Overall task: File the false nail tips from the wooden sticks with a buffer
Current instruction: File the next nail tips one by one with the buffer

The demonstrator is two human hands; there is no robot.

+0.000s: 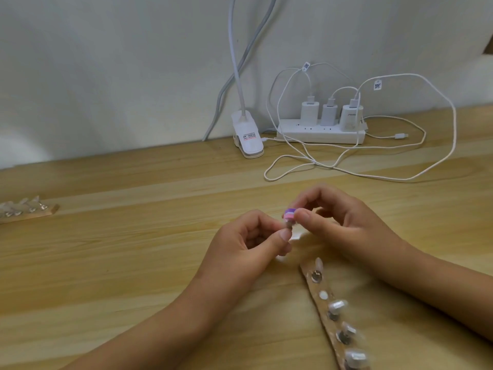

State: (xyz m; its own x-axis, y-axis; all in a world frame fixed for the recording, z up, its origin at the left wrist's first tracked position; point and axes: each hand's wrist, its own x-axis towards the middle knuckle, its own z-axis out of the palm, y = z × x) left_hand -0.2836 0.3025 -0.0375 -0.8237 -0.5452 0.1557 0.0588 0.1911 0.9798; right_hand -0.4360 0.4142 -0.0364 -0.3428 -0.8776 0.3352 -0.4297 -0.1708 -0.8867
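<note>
Snugly – buffer (289,213) between right fingers (304,218).

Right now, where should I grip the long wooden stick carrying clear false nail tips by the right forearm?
Pinch the long wooden stick by its long edges at the bare stretch around the white dot, from above and the left: clear nail tips fill the rest of its top face, and the right forearm lies close on its right.
</note>
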